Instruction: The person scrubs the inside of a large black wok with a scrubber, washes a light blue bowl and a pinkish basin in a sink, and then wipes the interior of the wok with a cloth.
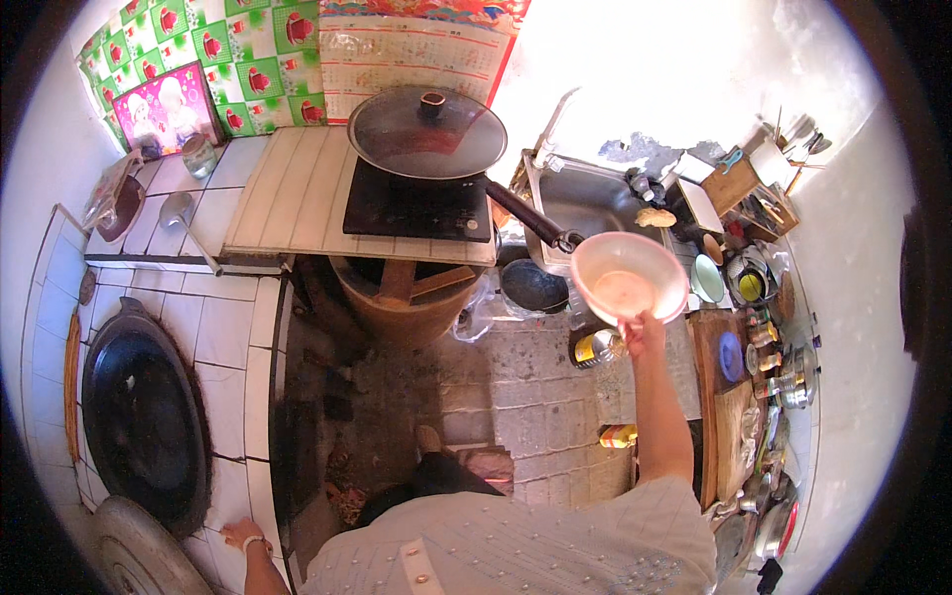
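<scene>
Right hand (645, 334) grips pink basin (600, 266) — left hand (241, 535), loosely open, rests on white tiles (241, 486).

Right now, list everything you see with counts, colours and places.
Basin: one, pale pink, right of centre
Lidded pan: one, dark, over hotplate
Hotplate: one, black, middle counter
Sink: one, grey, beyond basin
Wok: one, black, left counter
Large lid: one, grey, lower left
Ladle: one, grey, upper left
Jar: one, clear, upper left
Calendar: one, red and white, upper middle
Bottles: two, yellow-labelled, right of centre
Bowl: one, pale green, right of basin
Clutter: too crowded to count, mixed colours, right edge
Right hand: one, bare, gripping basin rim
Left hand: one, bare, at left counter
</scene>
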`<state>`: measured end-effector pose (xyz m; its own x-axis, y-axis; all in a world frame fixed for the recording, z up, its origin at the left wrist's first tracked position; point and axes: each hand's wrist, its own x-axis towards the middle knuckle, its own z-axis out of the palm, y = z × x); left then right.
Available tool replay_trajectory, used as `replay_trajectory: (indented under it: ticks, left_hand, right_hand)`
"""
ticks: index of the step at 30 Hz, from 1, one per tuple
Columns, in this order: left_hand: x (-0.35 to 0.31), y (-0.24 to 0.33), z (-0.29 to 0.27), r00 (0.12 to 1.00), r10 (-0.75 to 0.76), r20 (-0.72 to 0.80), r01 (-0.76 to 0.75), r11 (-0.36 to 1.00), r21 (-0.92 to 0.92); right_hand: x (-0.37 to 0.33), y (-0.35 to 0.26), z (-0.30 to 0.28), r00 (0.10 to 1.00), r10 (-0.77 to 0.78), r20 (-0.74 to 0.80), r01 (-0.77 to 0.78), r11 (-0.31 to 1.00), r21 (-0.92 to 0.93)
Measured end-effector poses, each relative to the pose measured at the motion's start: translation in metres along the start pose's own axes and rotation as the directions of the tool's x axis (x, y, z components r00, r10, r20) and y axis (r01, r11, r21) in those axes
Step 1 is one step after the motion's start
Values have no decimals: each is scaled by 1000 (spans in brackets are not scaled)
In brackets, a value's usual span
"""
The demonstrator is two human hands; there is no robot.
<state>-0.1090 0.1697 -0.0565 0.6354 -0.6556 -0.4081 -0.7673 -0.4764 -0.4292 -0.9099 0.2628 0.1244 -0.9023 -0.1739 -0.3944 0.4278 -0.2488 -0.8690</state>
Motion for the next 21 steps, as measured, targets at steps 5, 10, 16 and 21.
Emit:
replay_trajectory:
  ticks: [5,10,16,21]
  left_hand:
    - [-50,53,-21,988,157,5,-156,984,87]
    - [3,-10,78,980,138,-142,-138,990,12]
    - [-67,30,-26,932,260,-251,-335,882,-331]
    - [-108,19,-36,979,155,-134,-195,907,-374]
  right_hand:
    - [73,-37,40,972,-233,-19,206,893,-400]
    - [161,-3,128,899,-412,149,354,484,-800]
    - [257,-40,36,796,-106,596,-353,-881,315]
    - [307,-47,44,589,-56,806,-405,-883,235]
